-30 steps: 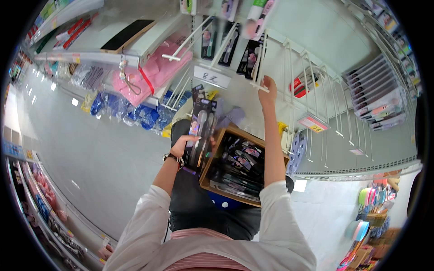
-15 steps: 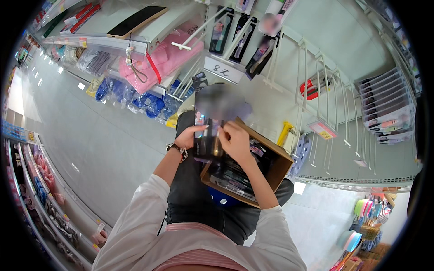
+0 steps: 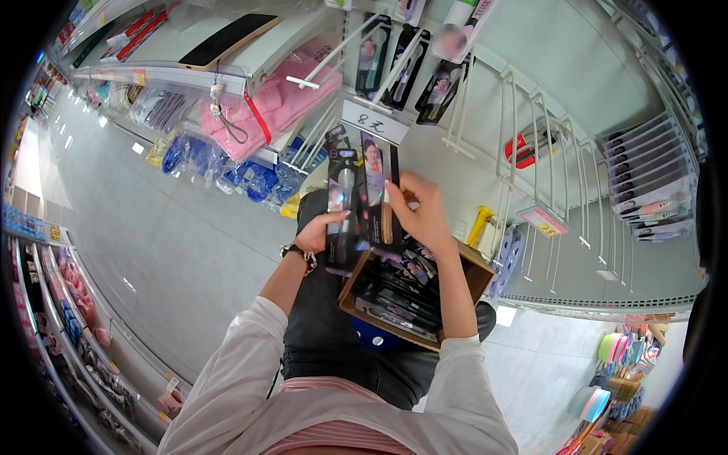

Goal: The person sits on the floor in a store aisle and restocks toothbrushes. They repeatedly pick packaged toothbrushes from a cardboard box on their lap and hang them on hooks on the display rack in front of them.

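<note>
My left hand [image 3: 324, 230] grips a stack of long dark hairbrush packages [image 3: 343, 203], held upright over an open cardboard box [image 3: 470, 274]. My right hand [image 3: 419, 212] pinches one package with a pale portrait card [image 3: 376, 189] at the front of that stack. The box rests on my lap and holds several more dark packages [image 3: 394, 292]. A watch sits on my left wrist [image 3: 298, 254].
White display hooks [image 3: 523, 136] cover the wall ahead, some carrying dark packages [image 3: 394, 53]. A red item [image 3: 531, 148] hangs to the right, stacked packages [image 3: 644, 182] further right. Pink towels [image 3: 277, 106] and blue items [image 3: 227, 167] sit on the left shelving. Grey floor lies left.
My right hand came down from the wall hook to the packages in my left hand and now holds the front one. The stack stays above the box.
</note>
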The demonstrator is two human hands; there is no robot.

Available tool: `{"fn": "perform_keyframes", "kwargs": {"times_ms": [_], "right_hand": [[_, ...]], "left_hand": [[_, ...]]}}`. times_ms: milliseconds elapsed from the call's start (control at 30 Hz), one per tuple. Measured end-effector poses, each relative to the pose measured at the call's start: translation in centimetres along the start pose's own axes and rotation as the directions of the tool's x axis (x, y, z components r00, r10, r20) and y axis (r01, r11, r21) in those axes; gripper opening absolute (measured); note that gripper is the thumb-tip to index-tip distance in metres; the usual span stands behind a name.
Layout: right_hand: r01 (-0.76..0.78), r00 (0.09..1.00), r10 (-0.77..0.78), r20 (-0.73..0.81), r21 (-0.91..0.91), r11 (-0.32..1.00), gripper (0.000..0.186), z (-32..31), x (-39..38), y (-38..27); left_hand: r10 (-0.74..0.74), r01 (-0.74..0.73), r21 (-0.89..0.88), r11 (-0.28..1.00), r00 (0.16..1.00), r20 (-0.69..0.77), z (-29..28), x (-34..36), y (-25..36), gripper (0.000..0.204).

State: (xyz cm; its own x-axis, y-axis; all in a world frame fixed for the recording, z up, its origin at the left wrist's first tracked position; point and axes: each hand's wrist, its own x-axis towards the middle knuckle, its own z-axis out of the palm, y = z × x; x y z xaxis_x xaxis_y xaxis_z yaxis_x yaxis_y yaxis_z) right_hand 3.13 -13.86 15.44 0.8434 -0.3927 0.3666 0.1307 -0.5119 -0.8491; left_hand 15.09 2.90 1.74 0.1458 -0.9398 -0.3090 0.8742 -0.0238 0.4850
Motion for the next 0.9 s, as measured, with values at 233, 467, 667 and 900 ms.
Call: {"fn": "perform_keyframes", "kwargs": {"times_ms": [233, 467, 667, 900], "right_hand": [[-0.029, 0.975, -0.013, -0.222, -0.187, 0.982, 0.031, -0.5, 5.4, 3.7], [-0.187, 0.934, 0.079, -0.348, -0.291, 0.938, 0.034, -2.2, 14.3, 12.0], [-0.193, 0.960, 0.078, -0.271, -0.430, 0.882, 0.035, -1.4, 12.9, 10.8], [-0.341, 0.617, 0.468, 0.633, -0.321, 0.883, 0.048, 2.0, 0.6, 1.6]], "left_hand": [[0.055, -0.042, -0.086, 0.995, 0.987, 0.153, 0.2, 0.3, 0.0, 0.058], [-0.011, 0.044, -0.151, 0.988, 0.978, 0.210, 0.4, 1.1, -0.2, 0.058], [-0.016, 0.036, -0.133, 0.990, 0.988, 0.152, -0.8, 1.0, -0.5, 0.049], [-0.045, 0.044, 0.019, 0.999, 0.999, 0.027, -1.2, 0.5, -0.5, 0.037]]}}
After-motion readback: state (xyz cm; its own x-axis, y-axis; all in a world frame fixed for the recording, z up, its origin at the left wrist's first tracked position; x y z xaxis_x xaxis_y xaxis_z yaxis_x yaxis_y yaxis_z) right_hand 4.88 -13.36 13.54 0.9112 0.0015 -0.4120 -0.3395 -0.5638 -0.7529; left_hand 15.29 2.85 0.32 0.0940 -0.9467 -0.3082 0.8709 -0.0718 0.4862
